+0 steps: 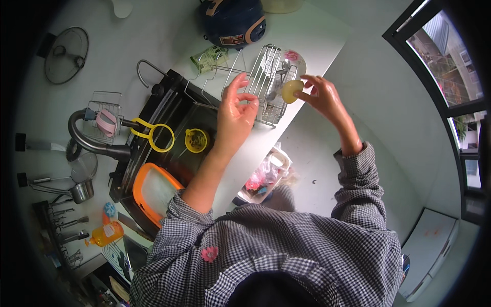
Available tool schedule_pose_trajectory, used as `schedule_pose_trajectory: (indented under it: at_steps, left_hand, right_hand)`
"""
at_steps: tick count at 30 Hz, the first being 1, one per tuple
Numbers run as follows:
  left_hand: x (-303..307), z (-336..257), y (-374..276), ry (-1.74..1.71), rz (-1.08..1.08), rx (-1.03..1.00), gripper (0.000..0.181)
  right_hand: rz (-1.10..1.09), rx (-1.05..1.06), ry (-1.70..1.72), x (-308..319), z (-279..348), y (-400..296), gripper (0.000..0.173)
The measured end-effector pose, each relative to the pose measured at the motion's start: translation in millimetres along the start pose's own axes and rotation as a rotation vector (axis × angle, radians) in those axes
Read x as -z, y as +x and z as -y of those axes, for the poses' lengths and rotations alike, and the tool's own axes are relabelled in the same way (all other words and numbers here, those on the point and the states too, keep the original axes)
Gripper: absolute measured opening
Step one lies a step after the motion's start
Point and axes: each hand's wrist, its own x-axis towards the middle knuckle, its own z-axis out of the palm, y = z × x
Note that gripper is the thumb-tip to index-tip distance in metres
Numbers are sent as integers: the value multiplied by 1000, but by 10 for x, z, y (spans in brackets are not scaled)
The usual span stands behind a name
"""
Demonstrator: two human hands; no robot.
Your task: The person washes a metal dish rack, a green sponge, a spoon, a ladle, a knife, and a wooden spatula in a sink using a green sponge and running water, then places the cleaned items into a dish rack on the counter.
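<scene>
My right hand (pixel 322 96) pinches a small pale yellow bowl or cup (pixel 292 91) by its edge, at the right side of a metal wire dish rack (pixel 264 76). Spoons (pixel 284 67) stand in the rack's utensil basket (pixel 274 113), just left of the bowl. Over the rack's left part, my left hand (pixel 239 111) is raised with fingers apart, holding nothing. Both hands look wet. A floral plate (pixel 298 59) rests at the back right of the rack.
The sink (pixel 199 113) at the left has a yellow strainer cup (pixel 196 140), a yellow ring holder (pixel 162 138) by the faucet (pixel 86 140), and an orange basin (pixel 144 192). A rice cooker (pixel 232 23) stands behind the rack; a waste bin (pixel 264 192) is below the counter edge.
</scene>
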Motion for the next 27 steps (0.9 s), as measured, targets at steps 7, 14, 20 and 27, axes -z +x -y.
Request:
schedule_pose_trajectory:
  at_steps: [7, 14, 20, 27]
  left_hand:
    - [180, 300, -134, 285, -143, 35, 56]
    - [275, 501, -231, 195, -204, 69, 59]
    - [487, 641, -386, 111, -284, 182, 60]
    - [502, 853, -263, 367, -362, 50, 59]
  right_hand:
    - [-174, -120, 343, -275, -52, 130, 32]
    - [-299, -324, 643, -223, -215, -3, 41]
    - [-15, -518, 784, -432, -163, -516, 64]
    - [204, -591, 1015, -669, 15, -299, 44]
